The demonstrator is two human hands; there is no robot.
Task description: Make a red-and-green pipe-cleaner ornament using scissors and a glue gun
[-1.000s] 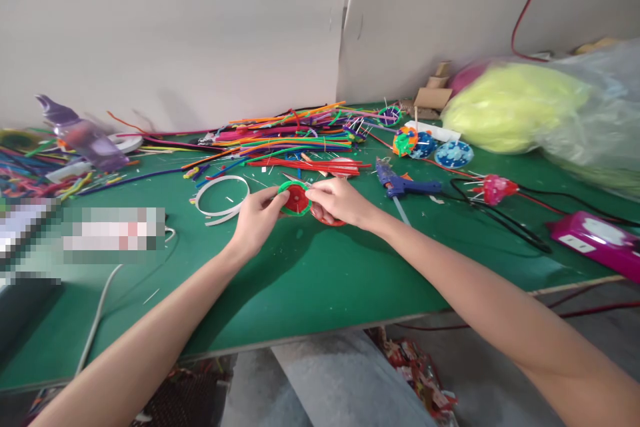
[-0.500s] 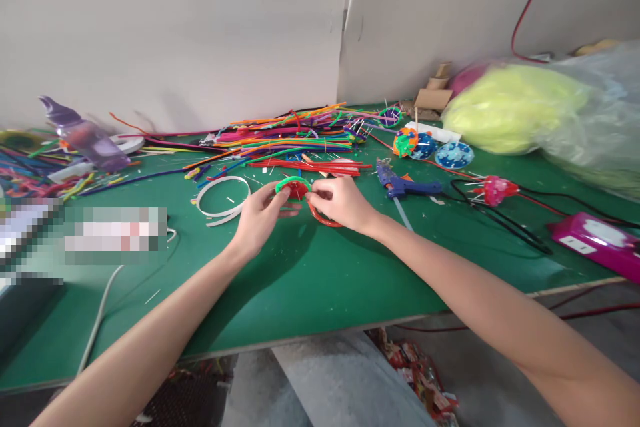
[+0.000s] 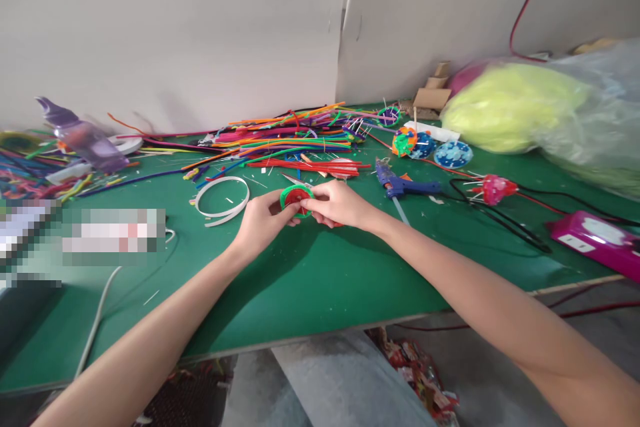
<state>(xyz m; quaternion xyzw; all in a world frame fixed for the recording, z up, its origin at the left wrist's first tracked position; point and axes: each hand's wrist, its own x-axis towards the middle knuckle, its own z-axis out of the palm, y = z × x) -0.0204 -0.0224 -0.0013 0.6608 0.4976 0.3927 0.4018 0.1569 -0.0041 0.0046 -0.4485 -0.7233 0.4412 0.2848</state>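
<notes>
A small round red disc with a green fuzzy rim, like pipe cleaner, is held up over the table between my hands. My left hand pinches its left side, thumb on the front. At the right edge my right hand presses with thumb and fingertips; the other fingers curl under, with a bit of orange-red showing below them. Scissors lie partly hidden just behind the disc. To the left is a coiled white strip.
Bundles of coloured pipe cleaners lie at the back. A blue glue gun, a red spiky piece and a magenta power strip are on the right with cables. A purple bottle lies left; plastic bags bulge at back right.
The disc has turned to show more of its red face and full green rim. My right fingers have closed in on it, and the orange-red loop below them is now mostly hidden.
</notes>
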